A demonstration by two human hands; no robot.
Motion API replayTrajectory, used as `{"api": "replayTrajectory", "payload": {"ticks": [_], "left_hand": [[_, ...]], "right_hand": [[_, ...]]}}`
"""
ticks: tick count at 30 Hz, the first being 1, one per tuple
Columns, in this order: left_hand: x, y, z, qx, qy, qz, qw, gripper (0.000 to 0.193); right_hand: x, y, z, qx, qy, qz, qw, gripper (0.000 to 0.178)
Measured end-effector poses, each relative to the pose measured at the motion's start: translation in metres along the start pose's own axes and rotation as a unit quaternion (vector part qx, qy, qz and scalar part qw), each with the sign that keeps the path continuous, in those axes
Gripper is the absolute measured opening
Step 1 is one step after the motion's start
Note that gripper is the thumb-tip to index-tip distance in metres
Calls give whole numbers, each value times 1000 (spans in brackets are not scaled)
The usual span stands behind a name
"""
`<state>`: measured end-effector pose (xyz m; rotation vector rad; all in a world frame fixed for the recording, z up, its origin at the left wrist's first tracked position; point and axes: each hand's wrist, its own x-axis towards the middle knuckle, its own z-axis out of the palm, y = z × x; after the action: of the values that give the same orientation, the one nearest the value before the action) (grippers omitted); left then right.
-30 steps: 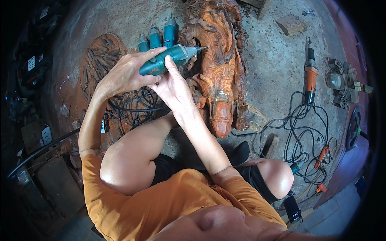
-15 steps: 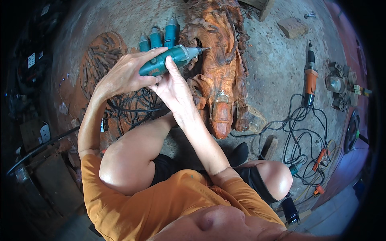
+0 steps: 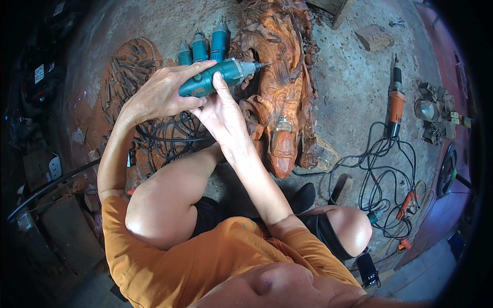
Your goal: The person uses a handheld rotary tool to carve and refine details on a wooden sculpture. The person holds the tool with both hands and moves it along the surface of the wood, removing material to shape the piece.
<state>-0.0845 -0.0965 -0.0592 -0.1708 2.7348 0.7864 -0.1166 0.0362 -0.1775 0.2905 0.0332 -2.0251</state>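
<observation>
In the head view, sitting on the floor [image 3: 349, 102] and gripping a teal rotary tool [image 3: 220, 78] two-handed: curling the left hand [image 3: 162, 92] over its rear end and clasping it from the near side with the right hand [image 3: 224, 115], pressing the thumb along the casing, the other fingers mostly hidden. Aiming its thin bit [image 3: 265, 64] rightward over the reddish-brown wood carving [image 3: 277, 100] lying just ahead; not being able to tell whether touching the wood. Having, beyond the left hand, what looks like a shallow round tray [image 3: 152, 46] crowded with slender brown pieces [image 3: 123, 74]; having three teal tools [image 3: 219, 45] lined up beyond the rotary tool.
</observation>
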Motion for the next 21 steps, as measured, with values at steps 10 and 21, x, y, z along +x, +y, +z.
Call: {"api": "replayTrajectory", "payload": {"ticks": [10,21], "left_hand": [[1,0,1,0,-3,-2,1000,82],[1,0,0,2,-14,-6,1000,83]], "right_hand": [[1,0,-4,-8,-3,-3,1000,55],[-2,1,-1,-3,3,-5,1000,50]]}}
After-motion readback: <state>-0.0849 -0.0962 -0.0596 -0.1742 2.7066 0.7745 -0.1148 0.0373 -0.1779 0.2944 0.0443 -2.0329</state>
